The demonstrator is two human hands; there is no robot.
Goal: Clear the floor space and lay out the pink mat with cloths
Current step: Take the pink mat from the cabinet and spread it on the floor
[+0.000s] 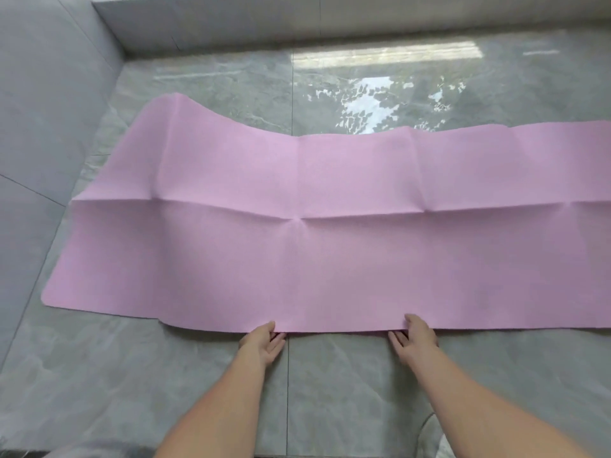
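Observation:
A long pink mat (pixel 330 233) lies spread across the glossy grey tiled floor, running from the left wall out past the right edge of view. Fold creases cross it, and its far left corner bulges upward. My left hand (pixel 263 343) pinches the near edge of the mat, thumb on top and fingers under it. My right hand (pixel 415 338) grips the same edge a little to the right, in the same way. The near edge is lifted slightly between my hands. No cloths are in view.
A grey tiled wall (pixel 39 127) stands on the left, close to the mat's left end. A low ledge (pixel 297 24) runs along the back. Bare shiny floor (pixel 380 87) lies beyond the mat and in front of it around my arms.

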